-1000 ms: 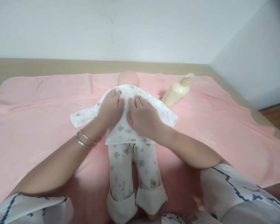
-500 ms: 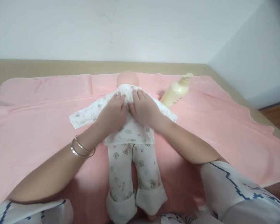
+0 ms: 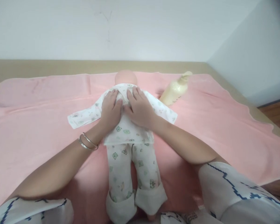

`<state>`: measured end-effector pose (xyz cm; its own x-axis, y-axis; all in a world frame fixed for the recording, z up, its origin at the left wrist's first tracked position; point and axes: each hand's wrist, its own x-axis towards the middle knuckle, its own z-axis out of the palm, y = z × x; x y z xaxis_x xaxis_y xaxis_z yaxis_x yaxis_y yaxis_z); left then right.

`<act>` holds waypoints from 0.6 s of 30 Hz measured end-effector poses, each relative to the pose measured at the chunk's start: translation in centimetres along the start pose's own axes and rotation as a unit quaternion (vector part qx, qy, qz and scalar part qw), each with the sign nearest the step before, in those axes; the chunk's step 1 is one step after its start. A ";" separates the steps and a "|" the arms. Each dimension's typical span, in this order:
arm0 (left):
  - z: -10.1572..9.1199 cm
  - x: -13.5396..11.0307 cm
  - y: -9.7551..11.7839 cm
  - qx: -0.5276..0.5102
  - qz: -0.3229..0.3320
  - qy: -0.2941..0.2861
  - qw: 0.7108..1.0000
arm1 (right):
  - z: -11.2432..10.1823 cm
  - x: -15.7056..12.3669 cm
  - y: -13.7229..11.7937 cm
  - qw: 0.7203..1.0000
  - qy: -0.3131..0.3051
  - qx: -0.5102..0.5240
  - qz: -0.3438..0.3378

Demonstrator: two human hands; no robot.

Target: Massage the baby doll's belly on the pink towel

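A baby doll point(image 3: 126, 77) lies with the back of its head up, wearing a white printed top point(image 3: 124, 133) and matching trousers point(image 3: 120, 168) with rolled cuffs. On the left side of its upper back, my left hand point(image 3: 112, 109) rests flat with its fingers stretched out. My right hand point(image 3: 140, 107) lies on the right side of the back, fingers also extended and slightly spread. A narrow strip of the top shows between the two thumbs. Neither hand grips anything. The doll's arms stretch out sideways inside the sleeves.
A cream pump bottle point(image 3: 175, 91) lies tilted beside the doll's right-hand sleeve. Under everything spreads a pink cloth point(image 3: 224, 130) over a tan padded surface point(image 3: 60, 67). A white wall point(image 3: 154, 31) stands behind, with another wall at the right.
My hands have moved apart slightly across the doll's back, the left one shifting further left. Their fingers lie flatter now. The doll and bottle keep their places on the cloth.
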<state>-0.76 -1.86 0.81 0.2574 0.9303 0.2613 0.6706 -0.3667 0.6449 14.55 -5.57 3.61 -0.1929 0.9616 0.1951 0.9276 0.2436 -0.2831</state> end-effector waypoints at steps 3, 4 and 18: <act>-0.1 0.0 0.5 -0.028 -0.052 0.012 0.998 | 0.3 1.2 1.3 1.000 -0.003 0.025 0.002; -0.1 0.0 0.6 -0.035 -0.049 0.016 0.998 | 0.4 1.4 1.5 1.000 -0.002 0.028 0.003; 0.0 -0.1 0.3 -0.086 -0.044 0.034 0.995 | 1.1 1.5 2.0 0.998 0.026 0.057 -0.005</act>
<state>-0.55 -2.05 0.99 0.1514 0.9582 0.2428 0.5582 -0.2856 0.7790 15.77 -3.56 2.34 -0.1820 0.9522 0.2453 0.8827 0.2682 -0.3858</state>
